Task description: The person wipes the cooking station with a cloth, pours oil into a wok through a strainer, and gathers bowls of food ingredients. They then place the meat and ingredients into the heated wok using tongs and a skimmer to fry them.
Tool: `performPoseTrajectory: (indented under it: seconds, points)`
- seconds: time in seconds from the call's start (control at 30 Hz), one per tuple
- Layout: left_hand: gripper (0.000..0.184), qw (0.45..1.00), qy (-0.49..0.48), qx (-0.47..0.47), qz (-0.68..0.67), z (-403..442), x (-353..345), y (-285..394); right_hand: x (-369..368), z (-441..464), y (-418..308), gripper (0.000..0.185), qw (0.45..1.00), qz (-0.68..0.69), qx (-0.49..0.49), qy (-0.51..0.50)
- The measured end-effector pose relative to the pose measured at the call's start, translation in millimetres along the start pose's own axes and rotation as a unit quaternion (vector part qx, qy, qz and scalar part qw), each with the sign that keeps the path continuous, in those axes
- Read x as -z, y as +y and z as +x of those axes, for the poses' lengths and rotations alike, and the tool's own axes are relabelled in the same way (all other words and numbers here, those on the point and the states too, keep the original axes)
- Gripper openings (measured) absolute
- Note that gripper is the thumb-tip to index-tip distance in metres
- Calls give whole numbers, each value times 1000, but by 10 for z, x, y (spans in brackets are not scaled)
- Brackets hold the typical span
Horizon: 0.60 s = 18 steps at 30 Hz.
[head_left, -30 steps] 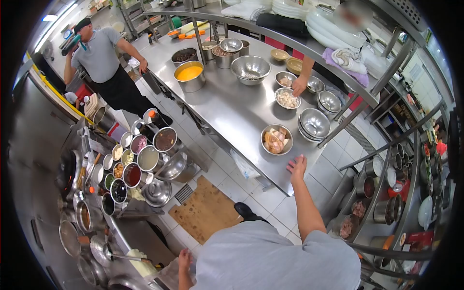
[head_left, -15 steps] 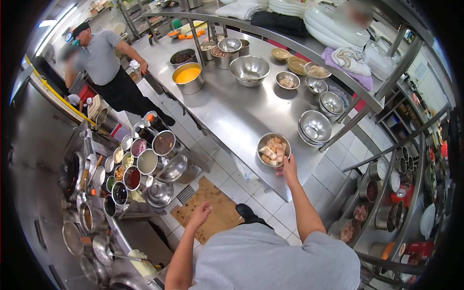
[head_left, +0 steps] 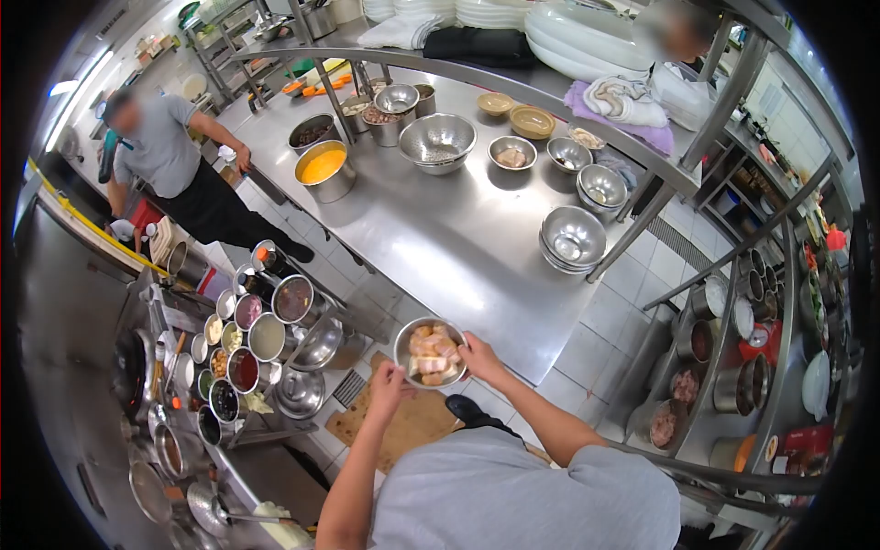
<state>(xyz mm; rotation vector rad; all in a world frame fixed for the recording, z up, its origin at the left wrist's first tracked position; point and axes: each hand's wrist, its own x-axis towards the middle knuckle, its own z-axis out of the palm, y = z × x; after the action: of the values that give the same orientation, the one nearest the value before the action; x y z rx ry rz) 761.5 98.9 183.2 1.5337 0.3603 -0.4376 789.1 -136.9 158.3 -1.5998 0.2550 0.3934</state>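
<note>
A round metal bowl [head_left: 401, 349] filled with pale, chunky pieces of food [head_left: 434, 353] is held in front of my body, past the table's near edge and above the floor. My right hand [head_left: 480, 357] grips its right rim. On the opposite side, my left hand [head_left: 392, 381] has its fingers closed at the lower left rim. The food looks like cut meat or fish, but I cannot tell which. The steel table [head_left: 513, 302] lies just beyond the bowl.
Stacked metal bowls [head_left: 574, 240], a colander [head_left: 437, 145] and a pot of orange liquid [head_left: 324, 169] stand on the table. Sauce and ingredient pots [head_left: 243, 368] crowd the left counter. A co-worker [head_left: 170, 151] stands at far left. Cardboard [head_left: 394, 414] covers floor tiles below.
My right hand has lifted the bowl off the table corner and brought it left. My left hand has come up and taken its left rim. The view has shifted slightly.
</note>
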Motion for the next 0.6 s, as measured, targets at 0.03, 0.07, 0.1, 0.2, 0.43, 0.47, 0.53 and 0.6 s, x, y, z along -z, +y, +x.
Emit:
performPoseTrajectory:
  seconds: [0.03, 0.07, 0.1, 0.2, 0.43, 0.47, 0.53, 0.6]
  points:
    - [14, 999, 28, -27, 3, -92, 72, 9, -46, 7, -74, 33, 996, -40, -15, -72]
    - [13, 997, 57, -54, 4, -165, 156, -8, -78, 47, -129, 40, 986, -82, -29, -144]
    - [12, 995, 77, -61, -16, -199, 281, -101, -78, 148, -144, 40, 985, -83, -26, -148]
    - [11, 983, 168, -64, -27, -422, 671, -387, 160, 663, -237, 60, 943, -254, 193, -94]
    - [4, 903, 411, -54, -115, -1545, 1339, -1059, 1354, 2921, -863, 59, 837, -453, 162, 261]
    - [4, 888, 441, -45, -126, -1746, 1395, -1096, 1509, 3053, -995, 55, 803, -499, 142, 293]
    - [4, 885, 429, -91, -156, -2140, 1545, -1264, 2479, 4320, -153, 52, 730, -471, 359, 340]
    - [16, 831, 512, -95, -197, -2240, 1242, -516, 3222, 5297, 83, 42, 686, -587, 316, 291]
